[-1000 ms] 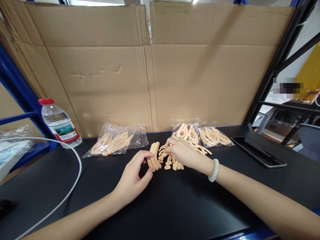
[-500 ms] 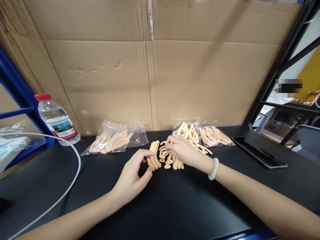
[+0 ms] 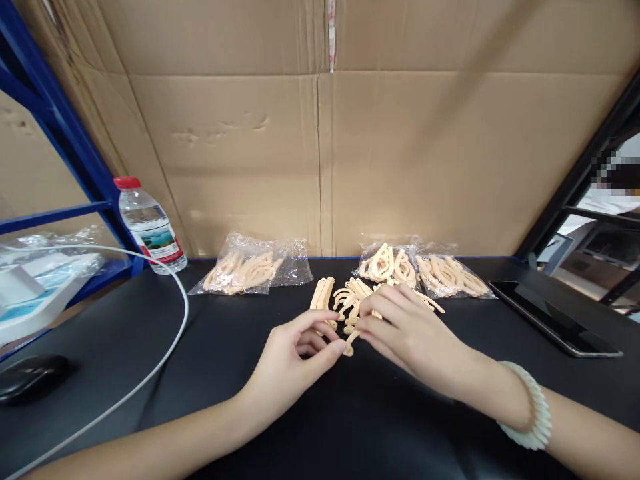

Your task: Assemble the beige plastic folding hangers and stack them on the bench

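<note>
A loose pile of peach-coloured curved plastic pieces (image 3: 345, 297) lies on the black table (image 3: 350, 427), with a small neat stack (image 3: 323, 293) at its left side. My left hand (image 3: 295, 360) and my right hand (image 3: 405, 333) meet just in front of the pile. Both pinch one peach piece (image 3: 350, 343) between their fingertips. A white beaded bracelet (image 3: 533, 413) sits on my right wrist.
Three clear bags of the same peach pieces lie at the back: one (image 3: 250, 270) to the left, two (image 3: 390, 263) (image 3: 453, 277) to the right. A water bottle (image 3: 149, 227), a white cable (image 3: 165, 360), a black mouse (image 3: 30, 377) and a tablet (image 3: 555, 317) are around. Cardboard (image 3: 320, 133) walls the back.
Both hands drew back from the pile toward me and came together on one piece. The view shifted left, so everything sits further right in the picture.
</note>
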Motion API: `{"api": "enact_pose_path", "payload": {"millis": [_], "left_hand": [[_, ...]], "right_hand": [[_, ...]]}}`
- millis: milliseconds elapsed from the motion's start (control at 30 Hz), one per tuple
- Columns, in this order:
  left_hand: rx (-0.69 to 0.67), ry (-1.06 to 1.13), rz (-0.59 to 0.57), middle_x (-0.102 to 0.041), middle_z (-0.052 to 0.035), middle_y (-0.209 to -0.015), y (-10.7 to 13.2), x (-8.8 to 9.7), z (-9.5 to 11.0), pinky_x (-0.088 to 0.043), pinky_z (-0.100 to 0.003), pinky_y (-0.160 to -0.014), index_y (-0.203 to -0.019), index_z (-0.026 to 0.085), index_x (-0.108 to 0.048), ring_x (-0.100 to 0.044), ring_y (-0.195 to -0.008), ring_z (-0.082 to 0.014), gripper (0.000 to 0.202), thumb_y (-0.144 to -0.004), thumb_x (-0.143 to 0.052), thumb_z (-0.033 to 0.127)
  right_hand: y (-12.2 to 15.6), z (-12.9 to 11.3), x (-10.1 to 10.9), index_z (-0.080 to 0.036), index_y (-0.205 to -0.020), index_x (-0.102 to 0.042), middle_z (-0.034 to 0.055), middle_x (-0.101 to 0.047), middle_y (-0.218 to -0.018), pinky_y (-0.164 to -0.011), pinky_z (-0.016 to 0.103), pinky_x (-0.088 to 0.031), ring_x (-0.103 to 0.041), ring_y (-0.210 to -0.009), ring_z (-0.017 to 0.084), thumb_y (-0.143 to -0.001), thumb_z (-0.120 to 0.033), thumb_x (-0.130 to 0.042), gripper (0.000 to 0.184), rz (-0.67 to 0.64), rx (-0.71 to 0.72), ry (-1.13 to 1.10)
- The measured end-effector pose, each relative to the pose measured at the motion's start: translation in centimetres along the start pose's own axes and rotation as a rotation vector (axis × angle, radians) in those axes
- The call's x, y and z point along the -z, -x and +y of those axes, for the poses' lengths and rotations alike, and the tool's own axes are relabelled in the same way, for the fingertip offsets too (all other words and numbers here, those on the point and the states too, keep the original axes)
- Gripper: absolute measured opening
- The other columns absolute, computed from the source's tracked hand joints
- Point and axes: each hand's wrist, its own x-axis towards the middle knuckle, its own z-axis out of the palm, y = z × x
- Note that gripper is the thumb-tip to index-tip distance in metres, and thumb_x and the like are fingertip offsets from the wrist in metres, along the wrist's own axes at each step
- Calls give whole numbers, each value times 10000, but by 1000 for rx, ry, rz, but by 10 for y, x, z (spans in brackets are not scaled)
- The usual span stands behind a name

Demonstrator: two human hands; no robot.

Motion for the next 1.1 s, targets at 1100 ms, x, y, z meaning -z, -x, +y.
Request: {"api": "enact_pose_path", "payload": {"millis": [1100], "left_hand": [[-156, -481, 143, -555, 2, -818, -24, 28, -20, -474, -251, -628, -1060, 201, -620, -544, -707, -130, 225, -857, -588, 292]], "right_hand": [[8, -38, -25, -121, -796, -664, 26, -673, -786, -508, 192, -527, -685, -584, 124, -716, -376, -788, 295, -10, -1103, -1748]]}}
